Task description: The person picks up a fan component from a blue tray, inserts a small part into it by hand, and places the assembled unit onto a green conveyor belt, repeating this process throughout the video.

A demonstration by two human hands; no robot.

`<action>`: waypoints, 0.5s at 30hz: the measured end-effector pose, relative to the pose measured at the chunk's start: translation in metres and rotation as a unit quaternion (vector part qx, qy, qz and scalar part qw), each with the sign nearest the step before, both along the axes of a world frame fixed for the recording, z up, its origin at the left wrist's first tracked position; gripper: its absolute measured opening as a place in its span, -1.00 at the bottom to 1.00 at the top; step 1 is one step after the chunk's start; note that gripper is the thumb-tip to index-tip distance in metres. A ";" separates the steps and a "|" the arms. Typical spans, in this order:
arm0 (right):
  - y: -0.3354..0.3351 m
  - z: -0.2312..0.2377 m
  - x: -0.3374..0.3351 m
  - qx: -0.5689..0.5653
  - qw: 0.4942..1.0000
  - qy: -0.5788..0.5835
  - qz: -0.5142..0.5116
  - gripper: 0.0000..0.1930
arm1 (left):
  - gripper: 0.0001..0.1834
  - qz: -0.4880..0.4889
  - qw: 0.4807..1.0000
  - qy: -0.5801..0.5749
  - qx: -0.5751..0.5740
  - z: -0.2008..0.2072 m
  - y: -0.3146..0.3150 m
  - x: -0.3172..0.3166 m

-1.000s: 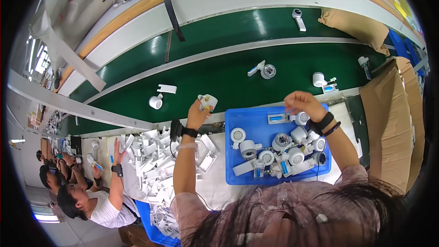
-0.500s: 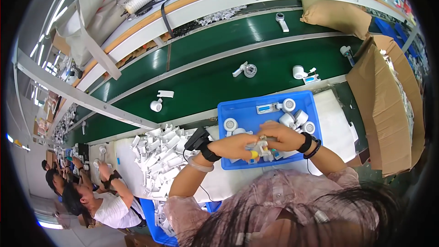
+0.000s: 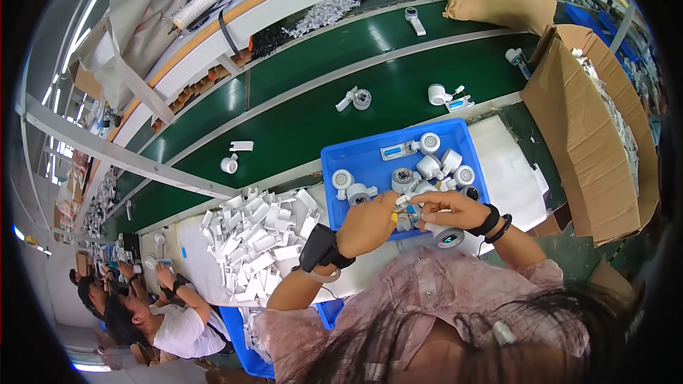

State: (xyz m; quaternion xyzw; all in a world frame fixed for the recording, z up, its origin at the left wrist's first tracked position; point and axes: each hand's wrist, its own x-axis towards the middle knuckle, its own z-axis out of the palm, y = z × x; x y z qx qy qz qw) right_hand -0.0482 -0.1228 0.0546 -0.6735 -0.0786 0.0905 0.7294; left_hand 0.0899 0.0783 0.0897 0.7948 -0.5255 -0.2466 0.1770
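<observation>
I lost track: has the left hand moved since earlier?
Yes, rightward and toward the body: the left hand, once left of the blue tray, is at its near left corner.

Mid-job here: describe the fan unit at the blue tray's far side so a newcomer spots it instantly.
Just this side of the green conveyor belt sits a blue tray. Along its far wall lies a white fan unit, round grilled head to the right. Unlike the white housings just nearer, it shows an open handle pointing left, baring a blue cylinder.

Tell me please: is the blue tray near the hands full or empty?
Neither: the blue tray is partly full; white handheld-fan units lie inside, but bare blue bottom shows.
</observation>
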 end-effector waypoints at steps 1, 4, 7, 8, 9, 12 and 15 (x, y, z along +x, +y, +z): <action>0.001 -0.002 -0.002 0.002 1.000 0.002 0.001 -0.72 | -0.51 0.024 0.999 0.004 -0.048 -0.004 0.001 -0.002; 0.009 -0.009 -0.004 0.084 0.994 0.055 -0.037 -0.72 | -0.53 0.073 0.991 0.051 -0.104 -0.012 0.003 -0.008; 0.010 -0.021 -0.003 0.049 0.998 0.036 -0.033 -0.77 | -0.55 0.107 0.981 0.078 -0.141 -0.015 0.005 -0.010; 0.014 -0.013 -0.004 0.075 0.994 0.058 -0.045 -0.78 | -0.56 0.108 0.976 0.086 -0.166 -0.016 0.006 -0.010; 0.015 -0.017 -0.003 0.076 0.994 0.059 -0.042 -0.78 | -0.56 0.110 0.976 0.085 -0.165 -0.016 0.007 -0.011; 0.015 -0.031 -0.003 0.131 0.988 0.075 -0.023 -0.83 | -0.54 0.103 0.972 0.096 -0.189 -0.010 0.006 -0.015; 0.019 -0.030 -0.001 0.051 0.998 0.005 -0.036 -0.91 | -0.52 0.107 0.970 0.152 -0.157 -0.004 0.006 -0.017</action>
